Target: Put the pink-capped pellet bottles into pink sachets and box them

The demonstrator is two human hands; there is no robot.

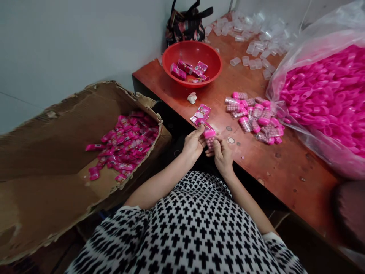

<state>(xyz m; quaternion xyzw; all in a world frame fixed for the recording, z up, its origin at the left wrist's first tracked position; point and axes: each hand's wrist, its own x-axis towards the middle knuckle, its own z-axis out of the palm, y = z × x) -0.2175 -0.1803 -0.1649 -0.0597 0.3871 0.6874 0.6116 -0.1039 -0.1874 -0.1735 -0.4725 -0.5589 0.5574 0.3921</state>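
At the table's front edge my two hands meet around a small clear candy bottle (210, 142) with a pink cap and pink balls inside. My right hand (224, 155) grips its lower end between thumb and fingers. My left hand (195, 144) pinches a printed pink wrapper (201, 122) at the cap end; whether the wrapper covers part of the bottle I cannot tell. Just beyond the fingers lie flat pink wrappers (203, 111) on the table. To the right is a pile of filled bottles (258, 114) with pink caps.
A red bowl (212, 77) holds packs of wrappers, with a crumpled white scrap (192, 97) before it. At left stands a torn cardboard box (42, 114) with many wrapped pink bottles (128, 142). A plastic bag of pink caps (327, 95), empty clear bottles (253, 49) and a handbag (185, 28) also stand around.
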